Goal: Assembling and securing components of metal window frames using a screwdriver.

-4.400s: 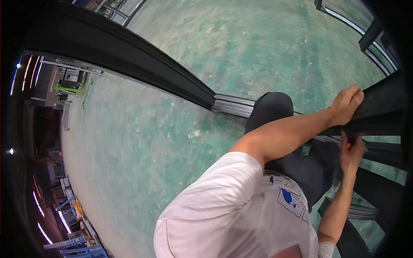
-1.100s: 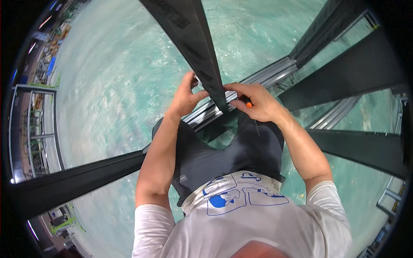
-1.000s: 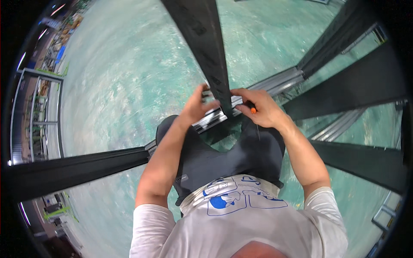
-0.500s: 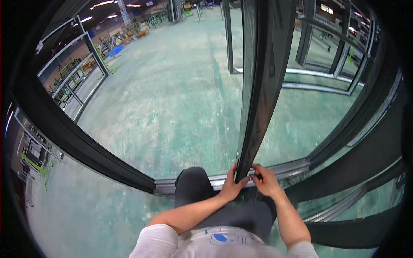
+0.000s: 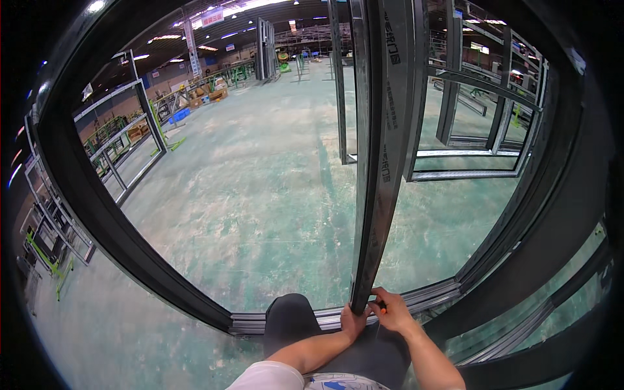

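**Hands at foot of dark post (image 5: 383, 162)**

My left hand (image 5: 354, 323) is at the post's foot; can't tell if clamped. My right hand (image 5: 395, 314), just right of the foot and near the left, is closed around an orange-ended tool (image 5: 383, 311). Grooved rail (image 5: 250, 322) runs both sides of the post. Beyond, right of post: metal frame (image 5: 465, 175). Farther, left of post: blue bin (image 5: 179, 116).
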Demonstrator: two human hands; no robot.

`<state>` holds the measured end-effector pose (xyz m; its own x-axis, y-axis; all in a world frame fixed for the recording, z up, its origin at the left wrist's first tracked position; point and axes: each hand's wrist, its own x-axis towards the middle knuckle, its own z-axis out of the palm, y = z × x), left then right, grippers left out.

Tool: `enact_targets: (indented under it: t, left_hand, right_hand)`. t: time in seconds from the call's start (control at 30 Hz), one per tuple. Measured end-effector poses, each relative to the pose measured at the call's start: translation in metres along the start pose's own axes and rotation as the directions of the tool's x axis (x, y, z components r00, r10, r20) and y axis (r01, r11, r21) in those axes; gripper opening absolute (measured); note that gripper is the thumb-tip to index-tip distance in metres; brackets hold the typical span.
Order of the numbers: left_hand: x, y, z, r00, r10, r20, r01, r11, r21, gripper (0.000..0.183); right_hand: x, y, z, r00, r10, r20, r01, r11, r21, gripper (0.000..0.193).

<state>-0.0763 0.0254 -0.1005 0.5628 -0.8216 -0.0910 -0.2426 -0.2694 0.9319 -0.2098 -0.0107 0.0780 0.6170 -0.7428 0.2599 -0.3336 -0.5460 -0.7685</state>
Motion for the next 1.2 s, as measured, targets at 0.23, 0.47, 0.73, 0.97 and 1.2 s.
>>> enact_targets:
  t: [0.23,0.47,0.73,0.97,1.2]
  left_hand:
    - [0.019,-0.061,0.024,0.999,-0.043,0.009,0.044,0.962,-0.268,0.039]
    - [0.025,0.003,0.023,0.999,0.019,-0.034,-0.02,1.0,-0.024,0.032]
    - [0.023,-0.054,0.031,0.94,-0.081,0.333,0.339,0.349,-0.873,0.039]
    - [0.006,0.007,0.008,0.961,-0.232,0.152,0.223,0.972,0.072,0.048]
    - [0.011,-0.018,0.018,0.991,0.024,0.131,0.007,0.972,-0.235,0.043]
  right_hand:
    - [0.003,0.013,0.009,0.991,0.13,0.034,-0.124,0.982,-0.146,0.039]
    - [0.021,0.011,-0.018,0.995,0.101,0.018,-0.101,0.995,-0.008,0.046]
    - [0.002,0.004,0.001,0.997,0.037,-0.072,-0.032,0.996,0.078,0.044]
    - [-0.002,0.002,0.002,0.991,0.107,-0.075,-0.104,0.994,0.04,0.039]
    - [-0.004,0.0,0.0,0.992,0.074,-0.101,-0.073,0.997,0.016,0.042]
